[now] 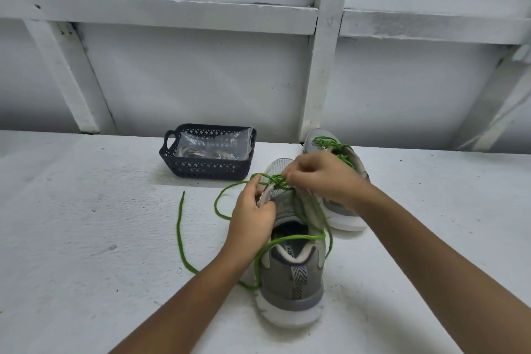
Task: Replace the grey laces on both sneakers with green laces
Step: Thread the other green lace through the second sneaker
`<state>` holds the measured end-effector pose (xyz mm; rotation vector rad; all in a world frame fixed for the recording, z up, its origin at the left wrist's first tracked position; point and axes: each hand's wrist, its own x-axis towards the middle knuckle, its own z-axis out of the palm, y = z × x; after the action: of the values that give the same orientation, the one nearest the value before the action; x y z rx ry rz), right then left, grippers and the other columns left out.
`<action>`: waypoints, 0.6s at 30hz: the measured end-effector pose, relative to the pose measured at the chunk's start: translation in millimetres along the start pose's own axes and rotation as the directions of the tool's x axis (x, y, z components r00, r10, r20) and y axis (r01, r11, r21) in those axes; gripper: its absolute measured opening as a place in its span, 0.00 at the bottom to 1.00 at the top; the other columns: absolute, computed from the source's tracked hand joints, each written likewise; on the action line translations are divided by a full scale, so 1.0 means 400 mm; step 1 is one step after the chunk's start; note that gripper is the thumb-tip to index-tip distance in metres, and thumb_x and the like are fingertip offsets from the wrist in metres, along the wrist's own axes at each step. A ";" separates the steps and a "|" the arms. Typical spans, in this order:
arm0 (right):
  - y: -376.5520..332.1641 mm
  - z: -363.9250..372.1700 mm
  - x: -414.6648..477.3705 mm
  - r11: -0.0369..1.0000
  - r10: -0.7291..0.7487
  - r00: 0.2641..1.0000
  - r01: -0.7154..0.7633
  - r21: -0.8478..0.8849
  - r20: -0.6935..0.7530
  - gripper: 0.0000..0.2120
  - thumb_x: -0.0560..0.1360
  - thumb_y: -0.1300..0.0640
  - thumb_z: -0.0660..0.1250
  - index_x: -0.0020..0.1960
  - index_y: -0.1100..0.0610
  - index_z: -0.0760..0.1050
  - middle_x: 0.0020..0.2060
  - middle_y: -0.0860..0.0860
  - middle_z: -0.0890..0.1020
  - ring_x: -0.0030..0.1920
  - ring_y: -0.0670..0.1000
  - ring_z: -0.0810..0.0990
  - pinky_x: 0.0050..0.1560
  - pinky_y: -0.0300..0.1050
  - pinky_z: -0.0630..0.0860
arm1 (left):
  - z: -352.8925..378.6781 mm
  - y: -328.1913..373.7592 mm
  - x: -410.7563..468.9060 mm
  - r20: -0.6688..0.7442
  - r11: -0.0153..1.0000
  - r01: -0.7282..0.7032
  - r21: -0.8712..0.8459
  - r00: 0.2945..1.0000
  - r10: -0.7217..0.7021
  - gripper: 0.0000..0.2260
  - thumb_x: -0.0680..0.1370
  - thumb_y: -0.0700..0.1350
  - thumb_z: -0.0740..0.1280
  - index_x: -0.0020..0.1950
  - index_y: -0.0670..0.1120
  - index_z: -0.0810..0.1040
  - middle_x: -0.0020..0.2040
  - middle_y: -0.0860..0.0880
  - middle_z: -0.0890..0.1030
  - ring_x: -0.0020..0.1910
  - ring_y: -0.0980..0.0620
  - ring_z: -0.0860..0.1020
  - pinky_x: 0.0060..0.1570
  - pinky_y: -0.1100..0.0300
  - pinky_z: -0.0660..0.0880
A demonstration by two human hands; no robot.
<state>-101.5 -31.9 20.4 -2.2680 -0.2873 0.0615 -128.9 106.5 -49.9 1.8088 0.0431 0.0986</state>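
Note:
A grey sneaker (293, 276) stands in front of me, heel toward me, partly laced with a green lace (180, 227). The lace's loose ends trail left over the white surface and loop across the shoe's collar. My left hand (253, 215) grips the left eyelet flap of this sneaker. My right hand (321, 175) pinches the green lace over the front eyelets. A second grey sneaker (336, 149) stands behind to the right, with a green lace through it, partly hidden by my right hand.
A dark plastic basket (207, 168) holding a clear bag with pale laces sits at the back left of the sneakers. A white wall with wooden battens (321, 66) rises right behind. The white surface (86, 238) stretches left and right.

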 end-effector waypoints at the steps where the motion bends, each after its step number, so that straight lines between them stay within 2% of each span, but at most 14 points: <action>1: 0.001 -0.013 -0.013 0.987 0.016 1.000 -0.016 0.159 0.001 0.12 0.74 0.62 0.62 0.33 0.55 0.77 0.42 0.51 0.85 0.46 0.51 0.81 0.51 0.47 0.77 | 0.001 -0.001 0.000 -0.006 1.000 -0.004 0.002 1.000 0.004 0.25 0.78 0.37 0.60 0.74 0.50 0.63 0.48 0.57 0.73 0.39 0.61 0.72 0.31 0.78 0.66; 2: 0.000 -0.026 -0.026 0.960 0.014 1.000 -0.018 0.278 0.017 0.15 0.75 0.64 0.60 0.32 0.56 0.75 0.40 0.51 0.85 0.44 0.49 0.81 0.50 0.46 0.77 | 0.001 -0.001 0.000 -0.011 1.000 -0.003 0.002 1.000 0.003 0.25 0.78 0.37 0.60 0.74 0.50 0.62 0.47 0.56 0.72 0.39 0.59 0.72 0.30 0.78 0.66; 4: -0.008 -0.054 -0.052 0.914 -0.016 0.999 -0.005 0.407 0.048 0.15 0.77 0.67 0.55 0.33 0.59 0.70 0.32 0.51 0.83 0.36 0.47 0.81 0.41 0.39 0.78 | 0.001 -0.001 0.001 -0.013 1.000 -0.001 0.003 1.000 0.001 0.25 0.78 0.37 0.61 0.74 0.50 0.62 0.47 0.54 0.71 0.40 0.58 0.72 0.30 0.78 0.66; 6: -0.018 -0.090 -0.074 0.907 -0.006 0.997 -0.027 0.421 0.076 0.17 0.76 0.68 0.53 0.30 0.59 0.66 0.23 0.52 0.75 0.26 0.50 0.75 0.32 0.40 0.72 | 0.002 -0.002 0.000 -0.012 1.000 0.002 -0.011 1.000 -0.002 0.25 0.78 0.37 0.61 0.73 0.50 0.63 0.48 0.54 0.71 0.41 0.59 0.73 0.31 0.79 0.66; 8: -0.026 -0.132 -0.091 0.931 0.015 0.987 -0.073 0.358 0.161 0.16 0.75 0.67 0.54 0.29 0.61 0.63 0.20 0.52 0.66 0.21 0.50 0.67 0.28 0.40 0.66 | 0.003 -0.001 -0.001 -0.007 1.000 0.001 -0.024 1.000 -0.002 0.25 0.78 0.36 0.61 0.73 0.49 0.62 0.48 0.54 0.71 0.40 0.59 0.73 0.31 0.79 0.66; 11: -0.043 -0.174 -0.106 0.989 0.043 0.940 -0.088 0.120 0.338 0.14 0.72 0.61 0.60 0.30 0.62 0.62 0.19 0.51 0.65 0.20 0.49 0.64 0.26 0.39 0.65 | 0.004 -0.002 -0.001 -0.002 1.000 0.001 -0.026 1.000 -0.001 0.25 0.78 0.36 0.61 0.73 0.50 0.62 0.48 0.55 0.72 0.40 0.59 0.73 0.31 0.78 0.67; 14: -0.061 -0.157 -0.095 0.979 0.083 0.950 -0.020 -0.205 0.300 0.15 0.76 0.52 0.64 0.33 0.56 0.73 0.21 0.47 0.72 0.23 0.47 0.72 0.29 0.39 0.69 | 0.004 -0.002 -0.001 -0.001 0.999 0.007 -0.044 1.000 -0.007 0.25 0.78 0.36 0.61 0.73 0.50 0.62 0.49 0.54 0.72 0.41 0.59 0.74 0.31 0.79 0.67; 16: -0.071 -0.114 -0.076 0.881 0.001 0.975 0.104 -0.461 0.223 0.13 0.77 0.47 0.62 0.37 0.52 0.78 0.26 0.45 0.78 0.30 0.44 0.76 0.33 0.37 0.70 | 0.004 -0.003 -0.001 -0.003 0.999 0.005 -0.053 1.000 -0.006 0.24 0.78 0.36 0.61 0.72 0.50 0.62 0.49 0.54 0.72 0.41 0.59 0.73 0.30 0.78 0.67; 18: -0.074 -0.060 -0.050 0.758 -0.101 0.981 0.184 -0.626 0.166 0.13 0.76 0.47 0.62 0.44 0.53 0.81 0.37 0.47 0.82 0.41 0.48 0.78 0.42 0.43 0.74 | 0.004 -0.005 0.001 -0.002 0.998 0.003 -0.059 1.000 -0.003 0.24 0.77 0.35 0.60 0.72 0.50 0.63 0.49 0.53 0.73 0.40 0.59 0.73 0.30 0.78 0.67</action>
<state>-123.1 -35.7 57.6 -2.9225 -0.6268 0.0225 -128.1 105.4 -52.1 1.7497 0.0436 0.0983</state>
